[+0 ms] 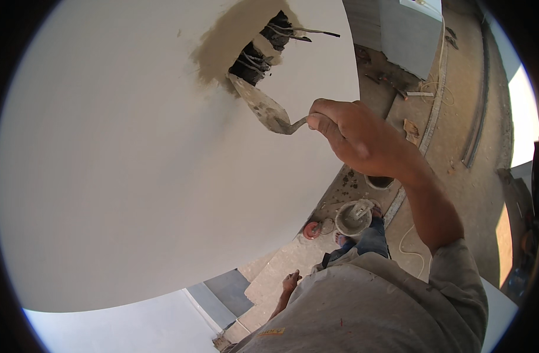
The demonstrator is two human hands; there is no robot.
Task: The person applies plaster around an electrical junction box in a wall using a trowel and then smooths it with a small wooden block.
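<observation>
My right hand (346, 132) is closed on the bent handle of a putty-stained trowel (260, 106). The blade's tip touches the white wall (134, 159) at the lower edge of a dark rectangular opening (249, 67), where wires (309, 30) poke out. Greyish-beige filler (212, 47) is smeared around the opening. My left hand (290, 281) hangs low beside my body with its fingers curled; whether it holds anything is too small to tell.
Near my feet are a bucket of grey mix (352, 223) with a tool in it, a red round container (312, 230) and a dark bucket (378, 181). The concrete floor (460, 100) at right carries long strips (475, 141), cable and debris. A grey block (408, 35) stands top right.
</observation>
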